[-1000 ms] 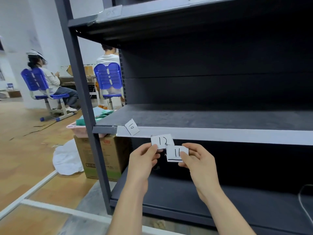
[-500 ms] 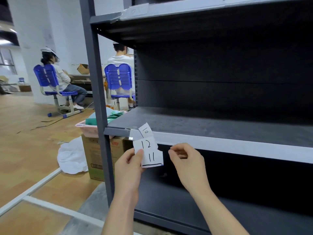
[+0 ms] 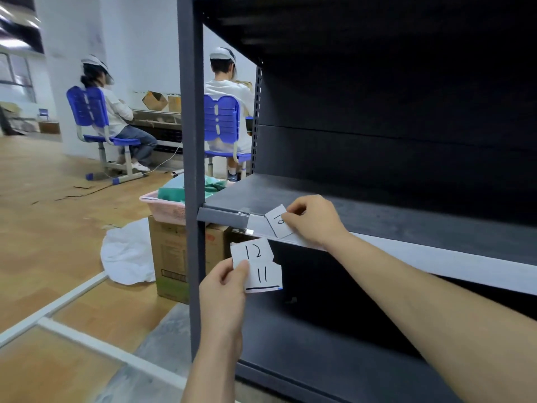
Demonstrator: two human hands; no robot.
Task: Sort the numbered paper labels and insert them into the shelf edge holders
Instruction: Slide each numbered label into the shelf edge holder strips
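right hand (image 3: 313,221) pinched tilted 10 label (image 3: 279,223) by its right edge at the holder (image 3: 436,258) (left hand (image 3: 223,292), just below, gripped 12 and 11 labels (image 3: 263,273))

Wood floor (image 3: 43,228), white wall (image 3: 139,39) far behind cardboard box (image 3: 171,257). Pink basket (image 3: 165,206) atop box, white sheet (image 3: 128,254) just left. Blue chair (image 3: 87,109) w/ seated person (image 3: 117,112) beyond it.
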